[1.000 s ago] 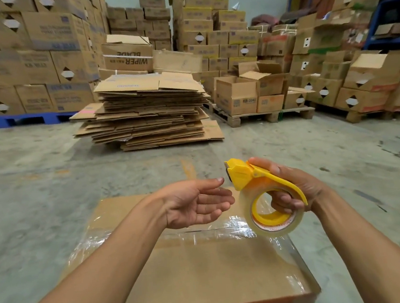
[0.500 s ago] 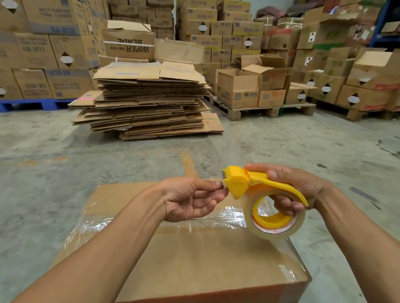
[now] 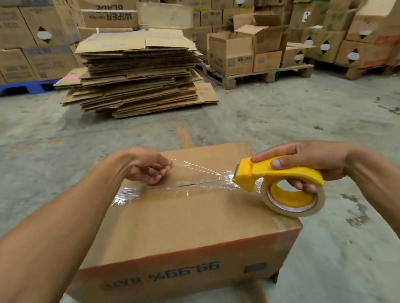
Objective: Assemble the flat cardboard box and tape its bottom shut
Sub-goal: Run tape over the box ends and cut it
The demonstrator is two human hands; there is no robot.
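Box assembled, upside-down print, clear tape across seam.

There is one view only, from a wide-angle camera worn on the person's head, so no second view shares any part of the scene. It looks forward and down over both forearms, which enter from the bottom corners. Nearest, filling the lower middle, is the top of a cardboard box, seen from close above, with its printed side facing the camera upside down. The left hand and right hand sit just above picture centre. Farther off, across bare concrete floor, the view takes in a pile of flat cardboard and stacked cartons along the far side. Straight edges bend toward the picture's borders.
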